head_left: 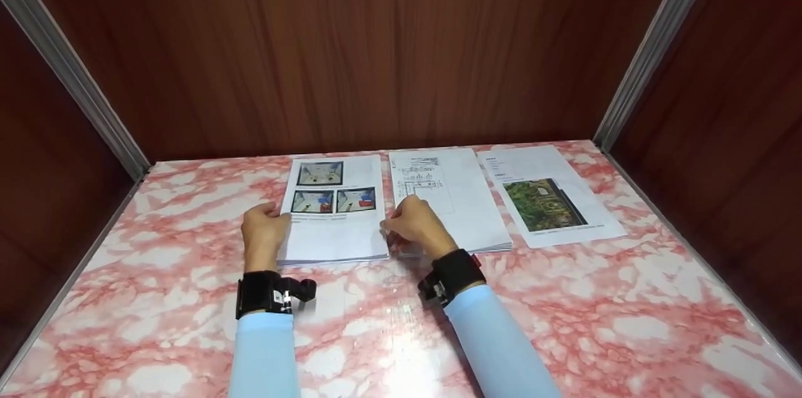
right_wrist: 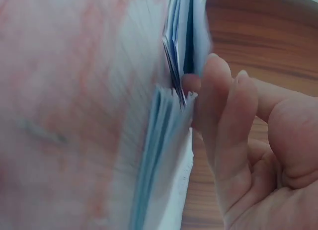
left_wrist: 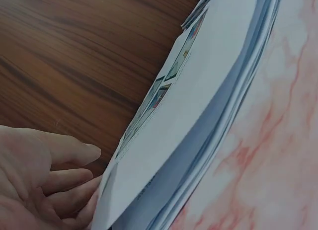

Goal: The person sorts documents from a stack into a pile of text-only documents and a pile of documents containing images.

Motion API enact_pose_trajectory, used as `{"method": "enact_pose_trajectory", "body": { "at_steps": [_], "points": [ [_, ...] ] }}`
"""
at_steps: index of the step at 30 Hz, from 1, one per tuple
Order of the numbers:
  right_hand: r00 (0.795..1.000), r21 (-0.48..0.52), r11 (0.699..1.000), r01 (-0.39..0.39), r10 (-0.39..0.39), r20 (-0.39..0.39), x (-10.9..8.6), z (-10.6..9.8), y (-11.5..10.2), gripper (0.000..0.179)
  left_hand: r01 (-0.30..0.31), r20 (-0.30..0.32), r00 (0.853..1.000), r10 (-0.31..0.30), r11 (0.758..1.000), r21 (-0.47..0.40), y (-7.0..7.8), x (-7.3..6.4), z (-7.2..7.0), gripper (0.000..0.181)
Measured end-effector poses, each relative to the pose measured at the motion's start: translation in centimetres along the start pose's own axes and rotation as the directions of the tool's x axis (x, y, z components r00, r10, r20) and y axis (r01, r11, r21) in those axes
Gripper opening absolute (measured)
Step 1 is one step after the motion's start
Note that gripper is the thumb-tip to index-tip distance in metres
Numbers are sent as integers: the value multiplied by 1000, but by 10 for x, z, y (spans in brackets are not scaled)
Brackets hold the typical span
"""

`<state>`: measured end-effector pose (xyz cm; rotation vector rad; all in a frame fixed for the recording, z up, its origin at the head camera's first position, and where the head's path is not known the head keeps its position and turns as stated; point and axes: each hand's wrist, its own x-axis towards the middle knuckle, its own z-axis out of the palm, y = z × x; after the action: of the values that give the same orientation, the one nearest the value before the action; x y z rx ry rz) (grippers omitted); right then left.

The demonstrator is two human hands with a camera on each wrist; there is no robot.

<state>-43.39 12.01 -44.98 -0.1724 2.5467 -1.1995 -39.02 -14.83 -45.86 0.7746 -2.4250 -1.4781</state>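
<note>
A stack of printed sheets (head_left: 335,238) with three colour pictures on top lies between the two hands. My left hand (head_left: 264,232) is at its left edge; in the left wrist view, the fingers (left_wrist: 69,183) are loosely bent and touch the side of the stack, thumb apart. On the opposite edge, my right hand (head_left: 416,222) has its fingertips against the sheets. The right wrist view shows those fingers (right_wrist: 238,106) beside the paper edges, and the sheet ends (right_wrist: 181,36) look slightly fanned. Under the right hand sits a second stack (head_left: 476,216) with a line diagram on top.
A sheet with a green circuit-board picture (head_left: 601,225) lies at the right, slightly tilted. Everything rests on a red-and-white marbled table (head_left: 188,323). Brown wood-look panels (head_left: 376,59) stand behind and at both sides, with metal posts (head_left: 658,41) at the back corners.
</note>
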Motion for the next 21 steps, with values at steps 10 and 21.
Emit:
{"method": "enact_pose_trajectory", "body": {
  "at_steps": [10, 21],
  "points": [
    [998, -4, 999, 32, -32, 49, -4, -7, 1, 17, -19, -19, 1000, 20, 999, 41, -2, 0, -1, 42],
    [996, 2, 999, 34, -34, 83, -5, -8, 3, 13, -41, 4, 999, 41, 998, 45, -4, -2, 2, 49]
  ]
}}
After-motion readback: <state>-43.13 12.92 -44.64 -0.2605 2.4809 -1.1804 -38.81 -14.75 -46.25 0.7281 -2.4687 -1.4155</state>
